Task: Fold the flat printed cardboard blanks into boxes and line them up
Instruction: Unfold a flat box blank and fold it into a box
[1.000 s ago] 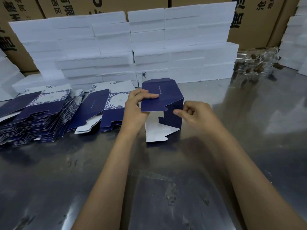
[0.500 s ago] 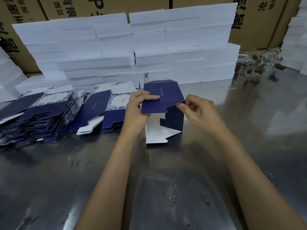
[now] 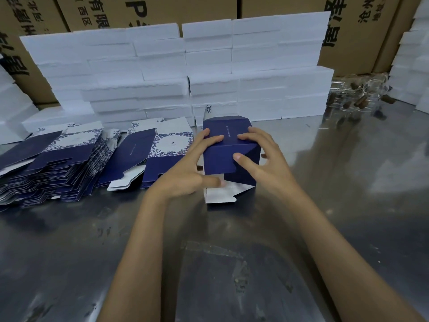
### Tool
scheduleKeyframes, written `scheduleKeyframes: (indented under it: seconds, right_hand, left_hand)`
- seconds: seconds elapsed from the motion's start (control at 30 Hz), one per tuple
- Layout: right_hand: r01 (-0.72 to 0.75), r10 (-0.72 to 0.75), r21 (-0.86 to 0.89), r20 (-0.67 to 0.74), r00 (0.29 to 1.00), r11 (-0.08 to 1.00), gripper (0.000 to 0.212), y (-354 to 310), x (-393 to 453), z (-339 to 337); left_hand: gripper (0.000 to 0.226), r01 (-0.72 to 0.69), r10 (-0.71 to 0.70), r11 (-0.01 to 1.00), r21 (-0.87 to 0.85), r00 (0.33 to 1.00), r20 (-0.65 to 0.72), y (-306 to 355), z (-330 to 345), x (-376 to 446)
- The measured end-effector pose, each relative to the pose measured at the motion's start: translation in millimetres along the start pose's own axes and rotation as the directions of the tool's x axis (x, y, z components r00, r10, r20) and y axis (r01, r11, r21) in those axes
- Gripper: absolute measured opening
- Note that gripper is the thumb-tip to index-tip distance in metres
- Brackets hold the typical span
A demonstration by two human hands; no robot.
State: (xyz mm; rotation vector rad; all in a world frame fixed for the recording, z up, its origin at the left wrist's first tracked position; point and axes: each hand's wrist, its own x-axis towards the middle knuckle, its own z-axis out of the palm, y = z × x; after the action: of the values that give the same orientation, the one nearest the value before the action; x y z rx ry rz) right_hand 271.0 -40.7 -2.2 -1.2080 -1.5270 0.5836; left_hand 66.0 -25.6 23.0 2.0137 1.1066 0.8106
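Counter (image 3: pixel 348 205): bare grey metal with scuffs and dull reflections, running from the near edge back to the stacks.
Forearms: both reach in from the bottom edge and meet at the box in the middle.
Left hand (image 3: pixel 185 173): grip partly closed round the box's left side; fingers lie over the top panel, thumb points at the white flap low in front.
Right hand (image 3: pixel 262 159): grip half open and curved round the box's right side; fingers rest on the top panel, thumb presses the dark front flap.
Box (image 3: pixel 229 152): navy blue, half formed, standing on the counter between the hands; one white-faced bottom flap (image 3: pixel 220 196) sticks out toward the camera.
Flat blanks (image 3: pixel 58 163): navy and floral-printed, piled in slumped stacks on the counter left of the box, the nearest stack just beside the left hand.
White blocks (image 3: pixel 185 73): stacked like a wall behind the box and blanks.
Clear jars (image 3: pixel 357 94): a blurred cluster at the far right of the counter.
Brown cartons (image 3: pixel 359 36): printed with black characters, standing behind everything.
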Motion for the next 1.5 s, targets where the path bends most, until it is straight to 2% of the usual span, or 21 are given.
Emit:
scheduleKeyframes:
  seconds: [0.07,0.13,0.17,0.23,0.5,0.7,0.8,0.93,1.1,1.3,1.5]
  right_hand:
    - [0.032,-0.031,0.023,-0.052,0.998,0.999,0.033,-0.7,0.6,0.4]
    - [0.050,-0.046,0.036,-0.099,0.994,0.998,0.028,-2.6,2.2,0.8]
    - [0.044,-0.039,0.046,-0.116,0.992,0.998,0.027,-3.5,3.3,0.9]
    - [0.033,-0.021,0.085,-0.146,0.989,0.996,0.028,-5.6,4.4,2.5]
    - [0.016,0.007,0.153,-0.148,0.989,0.988,0.022,-9.6,3.5,10.7]
    - [0.021,0.018,0.202,-0.186,0.982,0.979,0.026,-7.9,3.1,13.3]
    - [0.021,0.011,0.198,-0.162,0.987,0.980,0.027,-6.7,4.5,9.8]
    - [0.009,0.023,0.267,-0.119,0.993,0.964,0.025,-3.3,5.0,1.0]
    - [0.006,0.020,0.269,-0.095,0.995,0.963,0.021,-2.7,5.8,-3.0]
    - [-0.025,0.035,0.309,-0.027,0.999,0.951,0.018,1.9,8.9,-15.1]
    - [-0.091,0.097,0.383,0.003,0.995,0.919,0.022,9.6,9.8,-24.6]
  left_hand:
    - [0.063,-0.010,-0.001,0.997,-0.077,0.990,-0.141,4.4,9.0,3.4]
    - [0.036,-0.047,-0.022,0.984,-0.174,0.928,-0.371,10.5,22.0,9.7]
    - [0.027,-0.067,-0.040,0.972,-0.224,0.896,-0.443,12.7,28.0,12.4]
    - [0.021,-0.089,-0.050,0.963,-0.253,0.867,-0.497,14.9,36.8,15.4]
    - [0.019,-0.100,-0.041,0.963,-0.250,0.863,-0.503,12.8,38.3,16.1]
    - [0.017,-0.097,-0.056,0.957,-0.274,0.863,-0.502,11.2,40.5,17.3]
    - [0.017,-0.102,-0.054,0.957,-0.272,0.859,-0.509,11.7,39.8,17.5]
    - [0.019,-0.074,-0.059,0.956,-0.282,0.897,-0.438,9.7,28.9,12.5]
    - [0.020,-0.074,-0.057,0.959,-0.274,0.896,-0.441,9.9,25.1,10.5]
    - [0.024,-0.096,-0.101,0.908,-0.407,0.894,-0.436,12.6,21.4,8.8]
    - [0.029,-0.030,-0.109,0.936,-0.350,0.923,-0.370,8.3,17.6,4.9]
